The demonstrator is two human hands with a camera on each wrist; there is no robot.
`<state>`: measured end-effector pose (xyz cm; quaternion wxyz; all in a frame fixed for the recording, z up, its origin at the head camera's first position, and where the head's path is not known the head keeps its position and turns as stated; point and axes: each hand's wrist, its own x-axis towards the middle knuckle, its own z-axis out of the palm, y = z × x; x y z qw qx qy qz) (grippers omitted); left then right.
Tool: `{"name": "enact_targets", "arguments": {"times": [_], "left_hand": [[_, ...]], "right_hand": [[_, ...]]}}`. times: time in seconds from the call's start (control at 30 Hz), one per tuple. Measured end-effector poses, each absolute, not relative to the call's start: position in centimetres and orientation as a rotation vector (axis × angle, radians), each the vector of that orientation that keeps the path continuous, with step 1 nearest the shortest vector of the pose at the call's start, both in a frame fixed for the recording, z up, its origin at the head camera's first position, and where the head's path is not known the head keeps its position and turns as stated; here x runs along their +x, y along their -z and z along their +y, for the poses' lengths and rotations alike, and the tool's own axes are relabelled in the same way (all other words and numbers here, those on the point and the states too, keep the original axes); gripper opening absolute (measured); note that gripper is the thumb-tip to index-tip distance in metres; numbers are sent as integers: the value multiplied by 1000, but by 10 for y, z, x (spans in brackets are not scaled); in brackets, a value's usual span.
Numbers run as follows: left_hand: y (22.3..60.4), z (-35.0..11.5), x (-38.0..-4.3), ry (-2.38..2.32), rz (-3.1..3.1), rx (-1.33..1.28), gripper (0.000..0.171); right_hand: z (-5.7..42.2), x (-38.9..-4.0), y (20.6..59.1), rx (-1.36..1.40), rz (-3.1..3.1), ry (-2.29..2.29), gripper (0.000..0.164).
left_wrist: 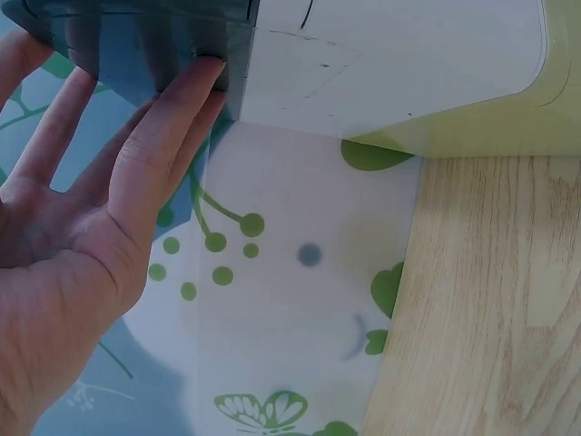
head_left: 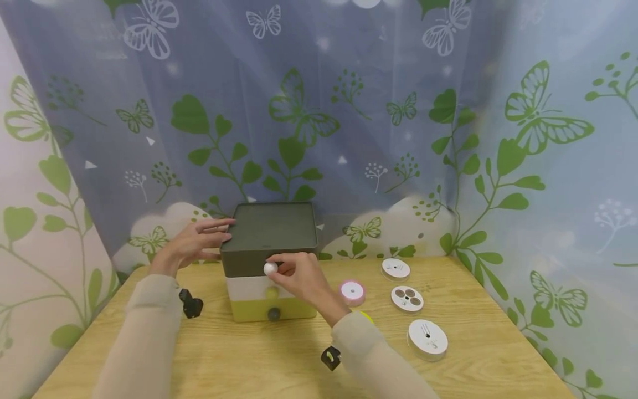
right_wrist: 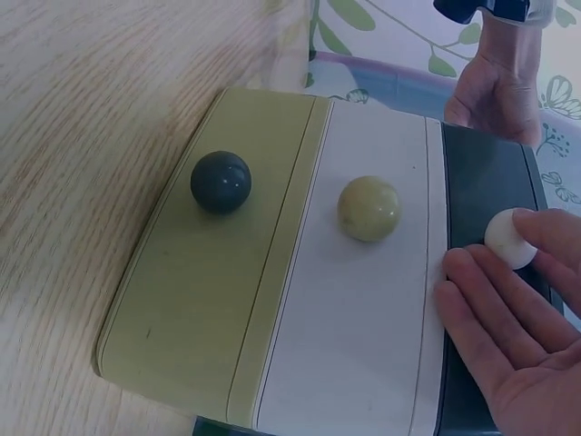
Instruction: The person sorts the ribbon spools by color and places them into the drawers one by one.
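A small three-tier drawer box [head_left: 274, 224] stands on the table, its tiers dark, white and yellow from top to bottom. Between the thumb and fingers of my right hand [head_left: 304, 280] is the white round knob [right_wrist: 508, 243] of the dark top drawer. My left hand [head_left: 193, 242] rests against the dark tier's left side, its fingers [left_wrist: 163, 150] fairly straight in the left wrist view. Lower down, a pale yellow knob [right_wrist: 369, 209] sits on the white drawer and a dark knob [right_wrist: 221, 182] on the yellow one. All the drawers look closed.
Right of the box lie a pink-rimmed spool [head_left: 352, 292] and several white spools [head_left: 427, 338]. My right forearm partly hides a yellow item [head_left: 368, 317]. Behind the wooden table [head_left: 239, 360] hangs a butterfly-patterned curtain [head_left: 369, 138].
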<state>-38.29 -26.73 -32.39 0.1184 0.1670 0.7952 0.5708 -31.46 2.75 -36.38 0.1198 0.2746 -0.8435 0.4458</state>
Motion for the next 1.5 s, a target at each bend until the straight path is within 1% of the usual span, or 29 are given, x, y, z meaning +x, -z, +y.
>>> {"name": "enact_targets", "arguments": {"times": [0.53, 0.8, 1.5], "left_hand": [[326, -271, -383, -1637, 2362, 472, 70], [327, -272, -382, -1634, 2366, 483, 70], [330, -273, -384, -1623, 2363, 513, 71]], "right_hand": [[31, -309, 364, 824, -2472, -1338, 21], [33, -301, 364, 842, -2469, -1377, 21], [39, -286, 362, 936, -2489, -1292, 21]]}}
